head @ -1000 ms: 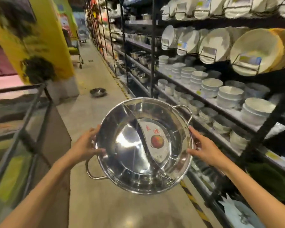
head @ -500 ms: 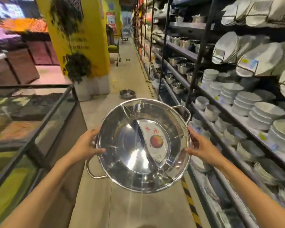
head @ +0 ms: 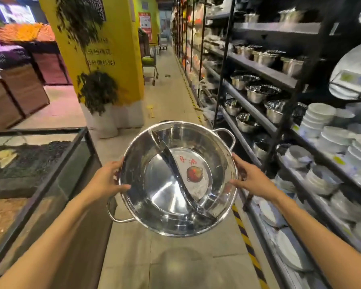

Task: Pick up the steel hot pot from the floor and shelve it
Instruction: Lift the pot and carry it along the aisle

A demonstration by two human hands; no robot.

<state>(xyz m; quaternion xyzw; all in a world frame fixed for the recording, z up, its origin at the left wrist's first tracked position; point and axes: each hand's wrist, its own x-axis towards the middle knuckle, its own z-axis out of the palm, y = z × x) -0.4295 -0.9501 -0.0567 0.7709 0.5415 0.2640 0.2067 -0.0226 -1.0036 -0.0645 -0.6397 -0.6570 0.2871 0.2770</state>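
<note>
The steel hot pot (head: 161, 197) is a wide shiny pan with a curved divider, two loop handles and a red sticker inside. I hold it in the air at chest height over the aisle, tilted so its inside faces me. My left hand (head: 105, 180) grips the left rim, thumb inside. My right hand (head: 250, 178) grips the right rim. The black metal shelf (head: 258, 69) with steel bowls (head: 258, 93) stands to the right, just past the pot.
White bowls and plates (head: 329, 138) fill the nearer shelves at right. A glass-topped display case (head: 50, 163) borders the aisle at left. A yellow pillar (head: 117, 49) with a potted plant (head: 98, 94) stands ahead left. A trolley (head: 149, 67) stands further down the aisle.
I have moved forward along the aisle and the view has swung left. The shelves with steel bowls have come closer on the right. The bowl on the floor ahead is no longer visible. My grip on the pot is unchanged.
</note>
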